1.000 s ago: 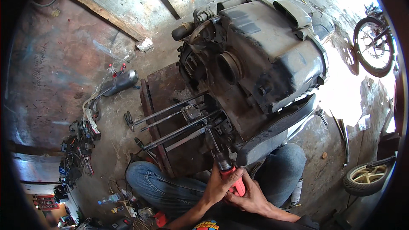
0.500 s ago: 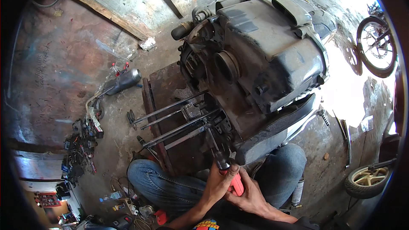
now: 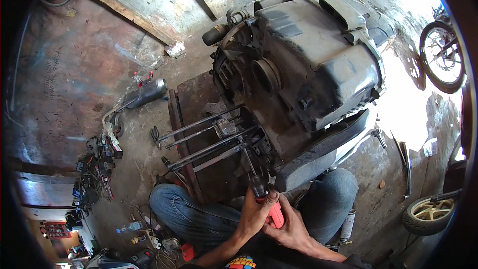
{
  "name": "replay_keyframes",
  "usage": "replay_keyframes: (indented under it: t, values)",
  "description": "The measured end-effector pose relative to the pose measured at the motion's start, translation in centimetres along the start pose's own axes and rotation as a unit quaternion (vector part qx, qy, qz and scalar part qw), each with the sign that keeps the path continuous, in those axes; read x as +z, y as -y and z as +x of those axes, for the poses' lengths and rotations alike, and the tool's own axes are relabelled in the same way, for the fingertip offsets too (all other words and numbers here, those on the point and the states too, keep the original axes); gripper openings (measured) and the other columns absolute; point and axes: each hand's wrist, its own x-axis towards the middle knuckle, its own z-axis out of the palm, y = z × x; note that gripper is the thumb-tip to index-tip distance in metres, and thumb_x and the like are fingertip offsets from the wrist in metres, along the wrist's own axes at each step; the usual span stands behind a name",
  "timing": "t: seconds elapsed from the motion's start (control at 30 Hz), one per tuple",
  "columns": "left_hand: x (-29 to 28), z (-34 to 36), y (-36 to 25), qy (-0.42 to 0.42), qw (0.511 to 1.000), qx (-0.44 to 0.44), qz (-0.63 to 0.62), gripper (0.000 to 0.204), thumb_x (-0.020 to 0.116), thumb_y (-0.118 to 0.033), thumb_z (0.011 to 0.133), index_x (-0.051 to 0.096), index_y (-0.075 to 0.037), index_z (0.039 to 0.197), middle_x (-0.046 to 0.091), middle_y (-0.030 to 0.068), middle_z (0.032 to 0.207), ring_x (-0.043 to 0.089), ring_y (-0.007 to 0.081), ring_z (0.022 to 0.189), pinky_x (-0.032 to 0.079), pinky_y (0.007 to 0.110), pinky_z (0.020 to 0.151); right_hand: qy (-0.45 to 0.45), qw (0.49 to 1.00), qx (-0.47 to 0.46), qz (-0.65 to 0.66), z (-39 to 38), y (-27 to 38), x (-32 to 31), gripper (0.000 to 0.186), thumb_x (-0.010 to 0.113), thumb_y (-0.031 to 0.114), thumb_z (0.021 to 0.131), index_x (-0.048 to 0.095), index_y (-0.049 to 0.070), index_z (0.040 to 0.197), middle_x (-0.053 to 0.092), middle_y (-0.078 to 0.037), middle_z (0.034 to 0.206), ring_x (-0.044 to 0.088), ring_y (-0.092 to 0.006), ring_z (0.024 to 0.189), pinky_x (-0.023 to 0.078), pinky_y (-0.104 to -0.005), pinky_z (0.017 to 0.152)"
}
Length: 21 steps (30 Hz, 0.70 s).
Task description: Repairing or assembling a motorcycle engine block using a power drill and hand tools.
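In the head view, a red power tool with a black nose is held low in the centre. My left hand wraps its upper part, thumb over it just behind the nose; my right hand grips its red body from the right. A slim shaft runs from the nose up into a metal assembly with long parallel rods. Beside that stands a large dusty black engine unit with a housing and round port. My jeans-clad legs are folded either side of the tool.
A low worn platform carries the parts. Left lie an exhaust muffler, pliers and tangled parts. Right are a motorcycle wheel, a loose wheel and a spray can. Walls bound the left.
My left thumb has moved up over the red housing towards the black nose since a second ago. The view has shifted slightly; my right hand keeps its hold.
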Motion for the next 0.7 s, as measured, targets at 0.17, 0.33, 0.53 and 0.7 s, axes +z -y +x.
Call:
replay_keyframes:
  t: [0.17,0.33,0.53,0.7]
  values:
    - [-1.8,-0.6,-3.0,0.055,0.989,0.056,0.129,0.053,0.073,-0.044,0.097,0.054,-0.005,0.126,0.063,0.0068,0.108,0.062,0.0163,0.100,0.051,0.033,0.086,-0.015,0.999,-0.022,-0.022,-0.1,-1.2,0.4,0.079,0.083,0.027,0.084,0.043,-0.002,0.145,0.069,-0.023,0.112,0.072,-0.0332,0.102,0.056,-0.0424,0.088]
    - [-6.3,-2.1,-14.5,0.065,0.929,0.097,0.350,0.021,0.071,-0.023,0.098,0.073,-0.002,0.099,0.075,0.0096,0.090,0.073,0.0181,0.083,0.058,0.033,0.075,-0.002,1.000,-0.011,-0.001,0.0,0.1,0.0,0.075,0.082,0.029,0.086,0.043,0.002,0.143,0.069,-0.022,0.112,0.071,-0.0334,0.104,0.055,-0.0426,0.091]
    - [-9.5,3.6,-22.7,-0.145,0.752,0.402,0.502,0.024,0.069,-0.022,0.098,0.065,-0.001,0.109,0.069,0.0114,0.111,0.068,0.0201,0.098,0.053,0.034,0.088,0.021,1.000,0.004,0.001,0.2,0.6,-0.3,0.064,0.080,0.030,0.088,0.047,0.005,0.138,0.068,-0.019,0.111,0.070,-0.0313,0.102,0.054,-0.0427,0.091]
    - [-11.5,8.5,-26.5,0.138,0.749,0.299,0.575,0.053,0.076,-0.024,0.092,0.057,-0.002,0.137,0.061,0.0150,0.138,0.062,0.0268,0.123,0.049,0.041,0.103,0.052,0.997,0.046,0.016,0.4,1.3,-0.4,0.062,0.079,0.030,0.089,0.048,0.005,0.137,0.068,-0.017,0.110,0.069,-0.0299,0.101,0.053,-0.0423,0.091]
